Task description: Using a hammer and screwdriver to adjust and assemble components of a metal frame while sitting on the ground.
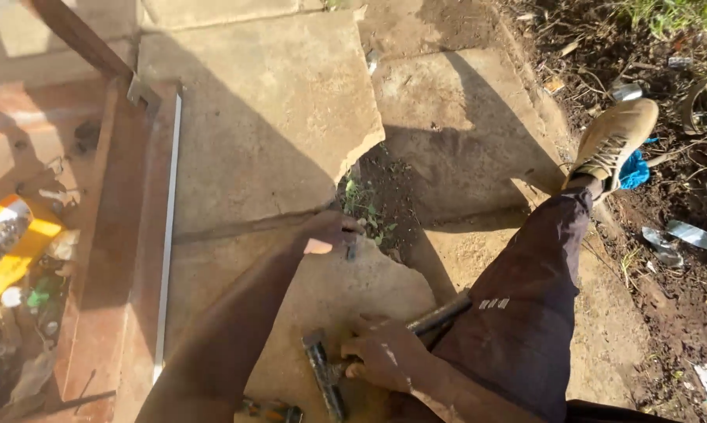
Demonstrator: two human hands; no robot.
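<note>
Looking down from the left, I see a clutter of small scraps and a yellow packet (pixel 9 254) lying at the far left edge, beside a reddish wooden board (pixel 107 258) with a thin pale metal strip (pixel 168 235) running along its right side. Next comes the cracked concrete slab (pixel 267 117) that carries everything I am working on. My left hand (pixel 330 233) reaches out to the slab's broken edge, fingers bunched together and pinching a small dark metal piece (pixel 351 249), a nail or bolt as far as I can tell, held upright against the concrete just beside the patch of soil and weeds (pixel 373 207) in the gap. Nearer to me, at the slab's lower edge, my right hand (pixel 385 352) is wrapped tight around the shaft of a hammer (pixel 326 376), whose dark head rests low on the concrete to the left of my knuckles while the handle runs off to the right toward my knee. My leg in dark trousers (pixel 526 290) stretches to the right, ending in a tan shoe (pixel 616 141) on the slab's far right edge, where bare dirt and scattered litter begin.
</note>
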